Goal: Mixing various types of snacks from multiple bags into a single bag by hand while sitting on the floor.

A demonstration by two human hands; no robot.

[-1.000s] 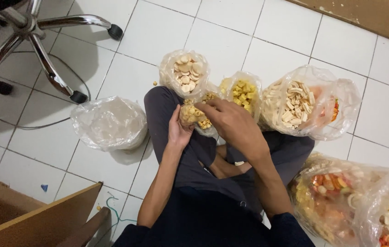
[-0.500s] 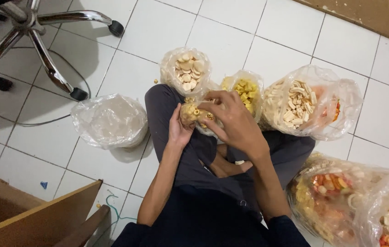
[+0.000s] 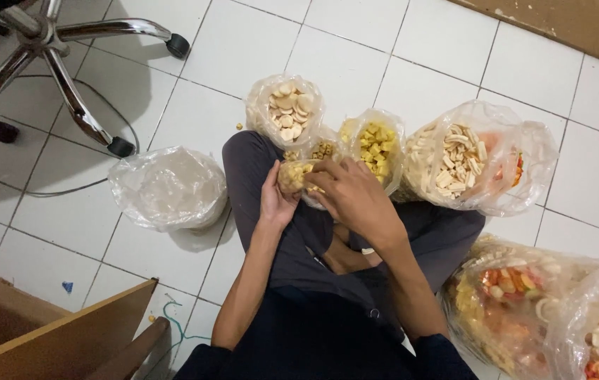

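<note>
I sit cross-legged on white floor tiles. My left hand [image 3: 273, 199] cups a small clear bag of yellowish ring-shaped snacks [image 3: 292, 175] from below. My right hand [image 3: 353, 195] reaches across and pinches the top of that small bag. Just beyond my hands stand open plastic bags: one of round pale crackers [image 3: 286, 111], one of small brown bits [image 3: 323, 149], one of yellow cubes [image 3: 375, 143] and one of pale stick crackers [image 3: 456, 163].
A clear bag of folded plastic [image 3: 168, 186] lies at my left knee. Two big bags of mixed coloured crackers [image 3: 518, 306] sit at my right. An office chair base [image 3: 53, 49] stands far left, a wooden box [image 3: 39, 331] near left.
My right hand has drawn back from the bag of brown bits to the top of the small bag. The small bag stays cupped in my left hand.
</note>
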